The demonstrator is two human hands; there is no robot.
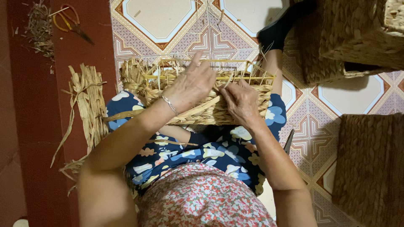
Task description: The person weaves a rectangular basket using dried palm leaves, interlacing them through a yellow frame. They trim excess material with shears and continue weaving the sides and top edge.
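Crosswise on lap, half-woven basket [202, 107], both hands on it

Under my left grip [191, 84] and right grip [240, 101] the half-woven basket [202, 110] is dry, matt straw-coloured fibre, rough and braided, on a thin yellow wire frame [210, 63] that looks smooth. Left of my grip lie loose fibre strips [89, 105], coarse and flat. Beyond, the floor tiles [160, 19] gleam smooth. A slim metal bangle [170, 105] shines on my wrist. My printed trousers [210, 153] are soft cloth.
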